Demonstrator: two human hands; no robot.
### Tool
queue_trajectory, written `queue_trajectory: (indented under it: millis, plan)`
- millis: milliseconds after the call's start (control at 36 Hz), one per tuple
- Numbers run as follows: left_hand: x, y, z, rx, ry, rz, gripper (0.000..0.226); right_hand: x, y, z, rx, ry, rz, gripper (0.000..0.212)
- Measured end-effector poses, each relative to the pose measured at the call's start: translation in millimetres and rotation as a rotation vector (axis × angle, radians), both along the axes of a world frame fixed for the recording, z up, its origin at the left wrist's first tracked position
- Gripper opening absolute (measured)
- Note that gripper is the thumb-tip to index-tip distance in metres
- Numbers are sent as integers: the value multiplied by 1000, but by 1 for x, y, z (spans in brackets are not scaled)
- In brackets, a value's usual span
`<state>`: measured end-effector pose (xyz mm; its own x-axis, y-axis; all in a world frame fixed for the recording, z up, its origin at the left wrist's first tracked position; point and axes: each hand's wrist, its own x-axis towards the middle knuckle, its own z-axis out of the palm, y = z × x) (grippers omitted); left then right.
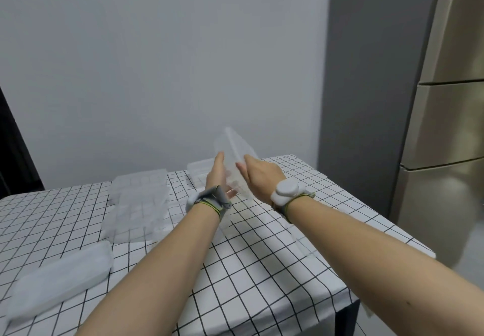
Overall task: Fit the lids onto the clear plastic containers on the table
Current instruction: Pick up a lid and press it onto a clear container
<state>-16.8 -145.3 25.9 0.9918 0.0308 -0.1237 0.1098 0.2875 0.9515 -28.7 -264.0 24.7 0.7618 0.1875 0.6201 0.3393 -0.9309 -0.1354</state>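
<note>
A clear plastic container (pixel 231 149) is held tilted up above the far middle of the table, its long edge pointing away from me. My left hand (pixel 216 172) grips its left side and my right hand (pixel 259 174) grips its right side; both wrists wear bands. Whether a lid is on it I cannot tell through the blur. A stack of clear compartment trays (pixel 140 199) lies to the left. Another clear piece (pixel 200 169) sits at the back behind my hands. A closed frosted container (pixel 60 280) rests at the front left.
The table (pixel 262 270) wears a white cloth with a black grid and ends at the right and front. A grey wall stands close behind it. A tall metallic fridge (pixel 440 126) fills the right side.
</note>
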Motion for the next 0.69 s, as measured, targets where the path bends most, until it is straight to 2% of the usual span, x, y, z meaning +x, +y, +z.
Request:
queue_trajectory:
  millis: [111,194,278,389,472,500,611,694]
  plan:
    - [2,-14,-7,173,-143,-34,101,8,-2,6,221,68,-116,48]
    - [6,-18,-13,238,-253,-1,90,8,-3,12,268,105,-110,47]
    - [12,-18,-17,256,-221,15,88,2,-7,18,315,125,-96,42]
    - [14,-11,-14,321,-175,14,88,2,-15,15,517,113,-153,47]
    - [12,-9,-10,469,-286,-18,74,4,-12,15,657,168,-158,46]
    - [10,-9,-9,526,-334,-29,76,4,-11,18,726,183,-155,46]
    - [9,-3,-6,726,-397,29,116,6,-9,23,939,234,-104,32]
    - [5,1,3,806,-430,69,115,2,-7,27,1002,282,-83,24]
